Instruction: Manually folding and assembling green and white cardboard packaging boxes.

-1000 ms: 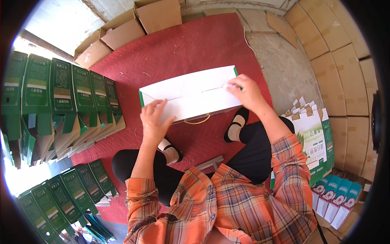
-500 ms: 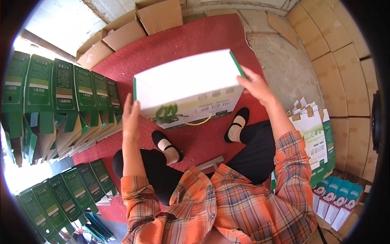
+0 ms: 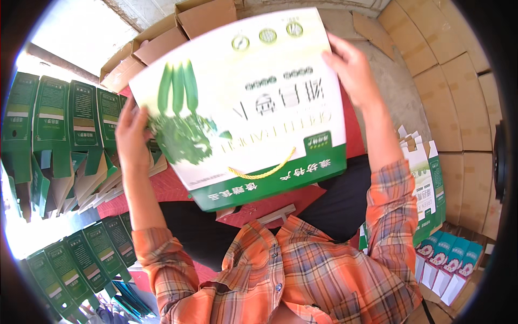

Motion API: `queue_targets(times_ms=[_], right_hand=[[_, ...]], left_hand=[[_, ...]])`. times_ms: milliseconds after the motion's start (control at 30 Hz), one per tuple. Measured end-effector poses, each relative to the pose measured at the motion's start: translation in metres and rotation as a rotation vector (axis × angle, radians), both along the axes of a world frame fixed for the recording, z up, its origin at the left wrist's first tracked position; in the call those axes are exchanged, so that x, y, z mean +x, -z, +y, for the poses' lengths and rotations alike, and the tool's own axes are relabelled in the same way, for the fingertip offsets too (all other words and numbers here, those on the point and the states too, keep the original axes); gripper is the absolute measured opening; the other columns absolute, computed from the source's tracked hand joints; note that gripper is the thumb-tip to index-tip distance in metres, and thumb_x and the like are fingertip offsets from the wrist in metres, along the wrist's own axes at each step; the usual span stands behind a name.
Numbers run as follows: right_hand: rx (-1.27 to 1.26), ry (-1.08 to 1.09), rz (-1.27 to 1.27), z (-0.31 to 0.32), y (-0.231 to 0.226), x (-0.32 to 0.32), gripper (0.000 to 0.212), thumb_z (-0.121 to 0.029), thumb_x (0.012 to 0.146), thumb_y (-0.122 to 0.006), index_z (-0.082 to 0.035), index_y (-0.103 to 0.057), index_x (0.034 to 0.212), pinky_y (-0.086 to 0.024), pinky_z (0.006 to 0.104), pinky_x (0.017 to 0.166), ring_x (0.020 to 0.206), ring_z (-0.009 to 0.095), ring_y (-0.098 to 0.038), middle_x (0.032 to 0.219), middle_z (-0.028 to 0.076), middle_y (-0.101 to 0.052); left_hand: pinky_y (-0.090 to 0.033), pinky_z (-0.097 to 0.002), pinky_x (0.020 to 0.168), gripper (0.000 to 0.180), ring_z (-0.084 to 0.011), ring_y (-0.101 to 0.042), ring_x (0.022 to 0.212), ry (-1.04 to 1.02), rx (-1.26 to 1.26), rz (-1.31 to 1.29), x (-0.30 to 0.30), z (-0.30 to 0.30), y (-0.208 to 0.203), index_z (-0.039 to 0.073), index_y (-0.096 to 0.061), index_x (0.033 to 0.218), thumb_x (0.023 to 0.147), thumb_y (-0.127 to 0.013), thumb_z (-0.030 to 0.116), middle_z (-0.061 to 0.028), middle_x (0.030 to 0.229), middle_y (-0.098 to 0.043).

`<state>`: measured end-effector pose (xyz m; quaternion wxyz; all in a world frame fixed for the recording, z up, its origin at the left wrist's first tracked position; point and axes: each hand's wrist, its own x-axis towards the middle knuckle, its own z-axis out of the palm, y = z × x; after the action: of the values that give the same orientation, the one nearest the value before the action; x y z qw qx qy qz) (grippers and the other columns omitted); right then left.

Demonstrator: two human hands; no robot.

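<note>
Nearest the camera is the person's orange plaid shirt (image 3: 302, 275), with both sleeves rising toward a large gift box (image 3: 243, 102) held up in front of the chest. The box is white with a green band along its near edge, green vegetable pictures on its broad face, and a yellow cord handle (image 3: 261, 171) looped by that band. Its broad face is turned up at the camera and its print reads upside down, so the green-banded edge points toward the person and the plain white edge points away. The long axis runs from lower left to upper right, tilted across the view.

The left hand (image 3: 132, 135) is closed round the box's left edge, fingers wrapped behind it. The right hand (image 3: 353, 70) grips the far right corner, fingers spread flat on the face.

Beneath the box lies a red mat (image 3: 178, 189). Rows of folded green cartons (image 3: 59, 124) stand to the left, more boxes (image 3: 426, 178) stack at the right, and brown cardboard boxes (image 3: 162, 43) sit beyond.
</note>
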<state>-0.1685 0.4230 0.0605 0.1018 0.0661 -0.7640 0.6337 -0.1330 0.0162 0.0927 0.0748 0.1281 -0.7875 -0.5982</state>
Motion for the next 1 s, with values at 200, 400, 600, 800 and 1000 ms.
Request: queue_targets(times_ms=[200, 400, 600, 800, 1000], right_hand=[[-0.439, -0.301, -0.767, 0.004, 0.086, -0.005, 0.056, -0.038, 0.094, -0.060, -0.001, -0.048, 0.134, -0.044, 0.0342, 0.099, 0.116, 0.021, -0.055, 0.131, 0.013, -0.057], [-0.264, -0.326, -1.087, -0.006, 0.149, 0.044, 0.047, -0.038, 0.097, -0.056, 0.000, -0.057, 0.124, -0.054, 0.0300, 0.078, 0.092, 0.017, -0.065, 0.111, 0.012, -0.066], [-0.068, -0.410, -1.122, 0.020, 0.134, 0.040, 0.071, -0.063, 0.096, -0.036, 0.000, -0.059, 0.118, -0.057, 0.0511, 0.074, 0.090, 0.028, -0.067, 0.100, 0.016, -0.066], [-0.067, -0.148, -1.199, 0.013, 0.181, 0.052, 0.066, -0.060, 0.097, -0.038, -0.003, -0.056, 0.124, -0.050, 0.0510, 0.084, 0.098, 0.031, -0.062, 0.107, 0.016, -0.064], [-0.153, -0.090, -0.943, -0.009, 0.174, 0.059, 0.046, -0.035, 0.102, -0.046, -0.005, -0.051, 0.136, -0.045, 0.0356, 0.094, 0.109, 0.019, -0.058, 0.122, 0.010, -0.062]], left_hand=[[-0.055, -0.0360, 0.084, 0.053, -0.0247, -0.061, 0.103, 0.217, 0.631, -0.127, 0.021, -0.059, 0.094, 0.001, -0.045, 0.133, 0.100, -0.043, 0.042, -0.0127, 0.119, -0.058], [-0.054, -0.0358, 0.086, 0.051, -0.0262, -0.061, 0.102, 0.062, 0.779, -0.463, 0.066, -0.071, 0.160, 0.000, -0.049, 0.130, 0.100, -0.046, 0.041, -0.0114, 0.119, -0.058], [-0.055, -0.0380, 0.081, 0.044, -0.0249, -0.062, 0.100, -0.065, 0.503, -0.487, 0.081, -0.033, 0.139, 0.001, -0.058, 0.120, 0.097, -0.051, 0.039, -0.0113, 0.108, -0.064], [-0.052, -0.0423, 0.089, 0.044, -0.0290, -0.063, 0.102, 0.050, 0.263, -0.947, 0.081, -0.021, 0.159, 0.001, -0.056, 0.123, 0.094, -0.050, 0.034, -0.0157, 0.113, -0.064], [-0.053, -0.0303, 0.076, 0.060, -0.0178, -0.063, 0.095, 0.156, 0.248, -0.523, 0.077, -0.020, 0.162, 0.014, -0.041, 0.146, 0.088, -0.054, 0.004, -0.0108, 0.125, -0.057]])
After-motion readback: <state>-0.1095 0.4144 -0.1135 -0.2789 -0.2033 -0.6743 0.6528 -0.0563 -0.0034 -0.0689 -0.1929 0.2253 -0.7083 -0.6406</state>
